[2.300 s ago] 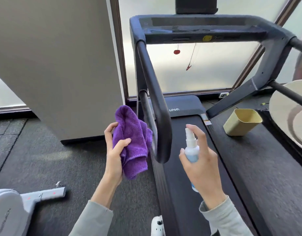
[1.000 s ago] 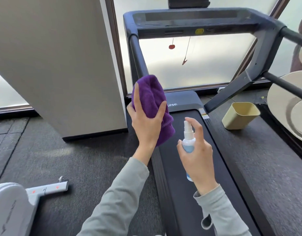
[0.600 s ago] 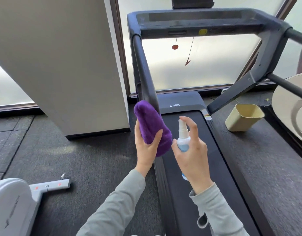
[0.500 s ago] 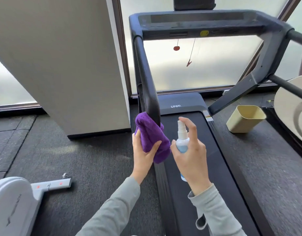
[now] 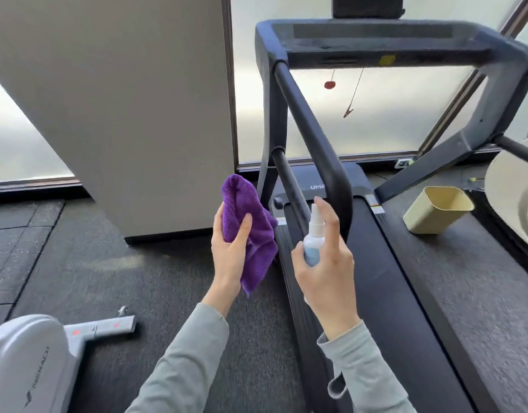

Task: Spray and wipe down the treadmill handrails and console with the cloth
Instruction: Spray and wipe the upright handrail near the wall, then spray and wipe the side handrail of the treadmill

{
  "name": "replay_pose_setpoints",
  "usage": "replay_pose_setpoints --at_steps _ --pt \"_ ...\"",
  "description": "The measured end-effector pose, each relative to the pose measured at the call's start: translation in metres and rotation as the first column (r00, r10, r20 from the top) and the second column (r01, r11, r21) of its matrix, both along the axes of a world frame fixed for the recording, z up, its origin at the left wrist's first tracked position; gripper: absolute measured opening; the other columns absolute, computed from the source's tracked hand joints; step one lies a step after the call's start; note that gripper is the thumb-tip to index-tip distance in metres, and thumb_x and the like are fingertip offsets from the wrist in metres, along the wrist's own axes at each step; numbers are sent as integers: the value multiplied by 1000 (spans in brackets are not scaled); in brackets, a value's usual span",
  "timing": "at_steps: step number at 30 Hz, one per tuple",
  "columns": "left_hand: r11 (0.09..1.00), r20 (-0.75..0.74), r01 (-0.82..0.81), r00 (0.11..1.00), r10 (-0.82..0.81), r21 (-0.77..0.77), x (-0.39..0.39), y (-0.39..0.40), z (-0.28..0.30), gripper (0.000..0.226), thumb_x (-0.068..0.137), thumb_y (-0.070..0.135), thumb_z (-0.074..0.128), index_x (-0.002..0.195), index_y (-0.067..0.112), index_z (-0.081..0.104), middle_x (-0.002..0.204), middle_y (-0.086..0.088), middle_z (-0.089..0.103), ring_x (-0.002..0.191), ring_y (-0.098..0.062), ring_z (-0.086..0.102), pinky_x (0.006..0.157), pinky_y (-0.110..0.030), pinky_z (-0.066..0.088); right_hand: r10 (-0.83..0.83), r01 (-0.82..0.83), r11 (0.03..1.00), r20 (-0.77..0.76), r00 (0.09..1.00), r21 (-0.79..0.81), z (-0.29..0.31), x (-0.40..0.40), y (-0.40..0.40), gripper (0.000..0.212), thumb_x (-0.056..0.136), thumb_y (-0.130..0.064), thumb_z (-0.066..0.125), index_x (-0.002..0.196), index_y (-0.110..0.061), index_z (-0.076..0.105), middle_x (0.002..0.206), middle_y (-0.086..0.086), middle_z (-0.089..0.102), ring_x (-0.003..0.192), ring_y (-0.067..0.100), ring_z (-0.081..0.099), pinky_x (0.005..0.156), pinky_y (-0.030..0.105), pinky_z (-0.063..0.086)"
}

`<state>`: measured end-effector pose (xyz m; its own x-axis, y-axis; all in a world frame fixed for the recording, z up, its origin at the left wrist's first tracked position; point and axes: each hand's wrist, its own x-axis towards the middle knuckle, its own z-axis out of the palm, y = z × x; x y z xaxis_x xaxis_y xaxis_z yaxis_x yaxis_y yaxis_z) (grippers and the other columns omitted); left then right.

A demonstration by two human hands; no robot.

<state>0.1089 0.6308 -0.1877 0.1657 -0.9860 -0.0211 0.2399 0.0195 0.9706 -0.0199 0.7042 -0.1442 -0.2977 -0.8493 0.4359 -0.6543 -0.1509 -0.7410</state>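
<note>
My left hand (image 5: 231, 251) grips a bunched purple cloth (image 5: 250, 228), held just left of the treadmill and clear of the rail. My right hand (image 5: 325, 263) holds a small white and blue spray bottle (image 5: 314, 238) upright, index finger on the nozzle top, close in front of the lower curved end of the black left handrail (image 5: 322, 150). The dark console (image 5: 384, 40) spans the top of the view. The right handrail (image 5: 516, 146) runs off the right edge. The black belt (image 5: 384, 278) lies below my right hand.
A beige panel (image 5: 122, 99) stands left of the treadmill against the frosted window. A yellow-green bin (image 5: 438, 208) sits on the floor to the right, beside a round pale object (image 5: 522, 198). A grey exercise machine base (image 5: 33, 362) lies at lower left on dark carpet.
My left hand has pulled the cloth off the lower end of the left handrail and moved it left. My right hand with the bottle stays near the rail's end.
</note>
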Motion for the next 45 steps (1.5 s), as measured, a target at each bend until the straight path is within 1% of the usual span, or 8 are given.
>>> replay_pose_setpoints --at_steps 4,11,16,20,26,31,36,45 --pt "985 15 170 985 -171 27 39 -29 -2 45 91 25 67 133 27 52 125 3 65 115 -14 62 105 -44 45 -163 163 987 -14 987 12 -5 45 -30 71 83 -3 66 145 -25 38 110 13 66 92 27 63 77 22 44" --pt "921 47 388 920 -388 11 92 -97 2 44 90 33 68 131 29 53 124 8 65 111 -7 63 93 -27 51 -390 394 917 -68 918 64 -5 99 -68 72 81 -5 67 142 -27 36 99 11 67 85 33 64 72 46 54" --pt "887 -49 460 887 -458 37 107 -152 0 45 88 40 65 129 26 55 125 4 65 112 -11 64 94 -28 51 -467 464 877 -1 884 122 -14 112 -104 69 82 -2 61 140 -30 34 118 6 63 90 34 63 78 43 52" --pt "866 -54 498 867 -495 50 107 -203 -6 43 87 39 65 127 24 56 122 1 67 109 -15 66 93 -33 52 -498 476 860 97 862 183 -28 112 -143 67 84 -4 57 136 -39 32 111 9 62 78 40 64 72 54 55" --pt "827 47 551 828 -558 113 92 -266 -15 39 87 36 71 123 30 57 114 12 68 101 -7 67 81 -21 55 -646 628 756 56 761 186 -42 103 -197 65 85 -3 62 136 -35 37 96 -4 59 77 29 59 75 48 54" --pt "762 221 634 731 -646 133 72 -307 -26 46 81 47 73 123 37 57 119 15 65 108 -6 63 92 -29 50 -754 742 650 18 657 161 -48 99 -224 62 85 -8 66 134 -33 37 95 -12 55 73 23 58 71 41 54" --pt "679 198 705 650 -734 204 40 -341 -33 42 83 46 72 121 37 58 115 12 66 106 -12 64 98 -42 51 -843 820 522 -1 537 236 -62 106 -253 66 85 -12 66 136 -38 35 90 -14 53 73 14 49 72 31 44" --pt "431 229 873 382 -895 229 27 -416 -43 32 80 51 71 109 42 63 107 11 69 102 -15 66 96 -44 52 -951 909 297 5 309 291 -61 115 -309 61 86 -10 61 136 -34 39 99 -6 62 80 26 59 73 37 49"
